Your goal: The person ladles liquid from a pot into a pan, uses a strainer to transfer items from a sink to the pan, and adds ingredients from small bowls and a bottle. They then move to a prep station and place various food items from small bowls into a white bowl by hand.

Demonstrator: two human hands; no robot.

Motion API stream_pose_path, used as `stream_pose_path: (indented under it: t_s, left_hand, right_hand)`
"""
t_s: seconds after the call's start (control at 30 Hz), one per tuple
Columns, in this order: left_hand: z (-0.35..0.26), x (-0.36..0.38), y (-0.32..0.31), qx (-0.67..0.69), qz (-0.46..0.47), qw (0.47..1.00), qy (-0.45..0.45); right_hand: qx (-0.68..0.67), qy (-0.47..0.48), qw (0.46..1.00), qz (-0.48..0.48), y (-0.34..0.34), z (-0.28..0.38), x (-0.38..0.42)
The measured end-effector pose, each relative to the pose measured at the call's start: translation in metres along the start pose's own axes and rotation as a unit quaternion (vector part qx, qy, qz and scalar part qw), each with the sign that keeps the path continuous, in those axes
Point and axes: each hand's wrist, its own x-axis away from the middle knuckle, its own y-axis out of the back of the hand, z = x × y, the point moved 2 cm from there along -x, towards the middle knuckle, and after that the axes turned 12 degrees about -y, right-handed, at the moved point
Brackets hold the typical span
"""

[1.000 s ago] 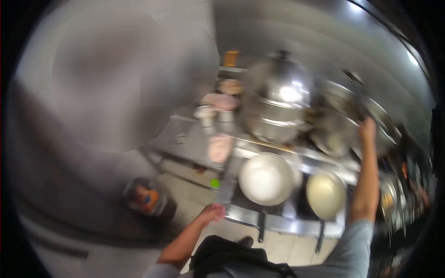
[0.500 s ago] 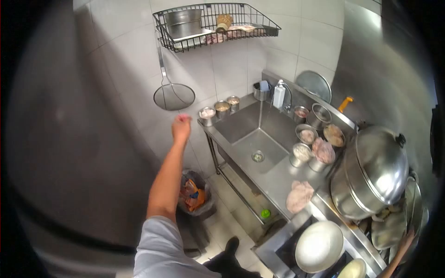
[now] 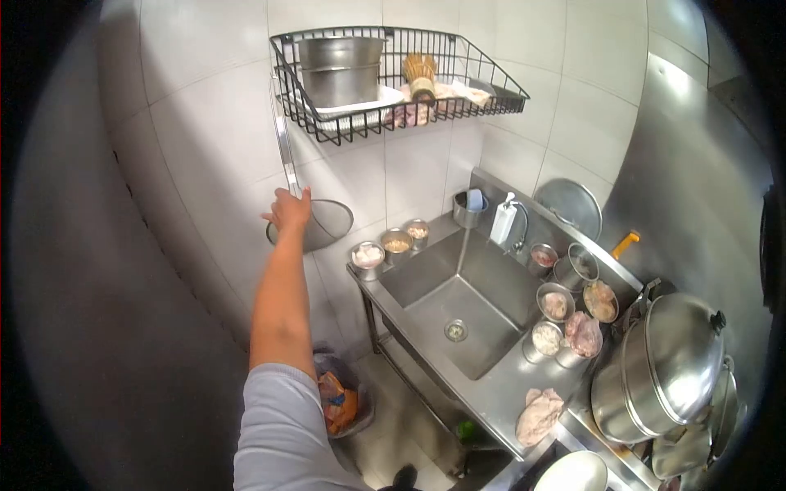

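Note:
My left hand (image 3: 291,210), reaching out on a bare forearm from a grey sleeve, is at the lower handle of a long-handled wire-mesh strainer (image 3: 332,222). The strainer hangs against the tiled wall below a black wire basket shelf (image 3: 327,135). My fingers are spread apart and overlap the handle where it meets the round hoop; part of the mesh is hidden behind my hand and wrist. My right hand is out of view.
A steel sink (image 3: 458,299) has small cups of ingredients (image 3: 397,245) along its rim. Right of it are bowls of food (image 3: 547,340), a pale cloth (image 3: 540,416) and a large lidded pot (image 3: 655,368). A lined bin (image 3: 352,401) stands below my arm.
My left hand has moved left onto the strainer's handle area, its fingers spreading. The view has tilted up, and my right hand has left the lower right of the picture.

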Motion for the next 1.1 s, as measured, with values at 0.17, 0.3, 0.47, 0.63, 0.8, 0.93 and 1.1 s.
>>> stream_pose_path:
  t_s: [0.17, 0.3, 0.47, 0.63, 0.8, 0.93, 1.1]
  left_hand:
    - [-0.012, -0.010, 0.030, 0.060, -0.098, 0.991, -0.070]
    - [-0.023, -0.019, 0.079, 0.095, -0.175, 0.978, -0.068]
    - [-0.002, 0.057, 0.092, 0.141, -0.298, 0.904, -0.272]
    - [-0.111, 0.268, 0.112, 0.244, 0.040, 0.778, -0.578]
    - [-0.201, 0.484, 0.139, 0.328, 0.237, 0.482, -0.777]
    - [-0.244, 0.585, 0.167, 0.220, 0.384, 0.368, -0.818]
    - [-0.282, 0.674, 0.264, 0.412, 0.120, 0.441, -0.788]
  right_hand:
    - [-0.052, 0.137, 0.989, -0.020, -0.033, 0.007, -0.022]
    - [-0.049, 0.212, 0.973, -0.083, -0.053, 0.017, -0.018]
    - [-0.203, 0.165, 0.964, 0.050, -0.070, 0.069, 0.035]
    - [-0.186, 0.493, 0.846, -0.085, 0.022, 0.133, 0.100]
    - [0.109, 0.568, 0.807, -0.118, 0.041, 0.069, 0.112]
    - [0.144, 0.460, 0.875, 0.051, 0.057, -0.045, 0.110]
    - [-0.027, 0.246, 0.964, 0.097, 0.059, -0.199, 0.143]
